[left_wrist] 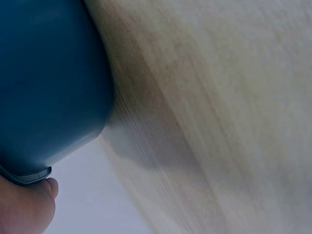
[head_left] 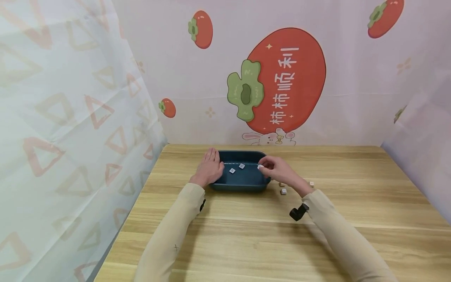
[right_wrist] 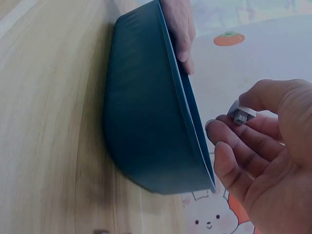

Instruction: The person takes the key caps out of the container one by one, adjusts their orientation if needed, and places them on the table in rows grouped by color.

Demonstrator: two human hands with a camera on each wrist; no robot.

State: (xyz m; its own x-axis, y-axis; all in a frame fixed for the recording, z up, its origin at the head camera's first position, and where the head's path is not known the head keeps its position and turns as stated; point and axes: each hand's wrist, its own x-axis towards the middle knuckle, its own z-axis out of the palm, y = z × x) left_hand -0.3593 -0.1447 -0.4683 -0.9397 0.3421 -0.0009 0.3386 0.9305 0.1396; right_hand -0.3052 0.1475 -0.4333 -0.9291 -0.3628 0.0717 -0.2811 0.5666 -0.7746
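My right hand [head_left: 279, 171] pinches a small white keycap [right_wrist: 242, 115] between thumb and fingers, above the right end of a dark blue tray [head_left: 239, 188]. In the right wrist view the cap's hollow underside, with a grey stem, shows just beyond the tray's rim. Inside the tray, two more keycaps lie apart on the floor, one keycap [head_left: 232, 170] a little left of another keycap [head_left: 241, 166]. My left hand [head_left: 209, 169] rests on the tray's left rim with its fingers straight. The left wrist view shows mostly the tray's outer wall [left_wrist: 48, 87].
To the right of the tray, several loose keycaps lie on the wooden table [head_left: 239, 235], including one keycap [head_left: 283, 191] near the tray's corner and another keycap [head_left: 311, 184] beyond my right wrist. A printed cloth [head_left: 197, 78] hangs behind the table, with another sheet at the left.
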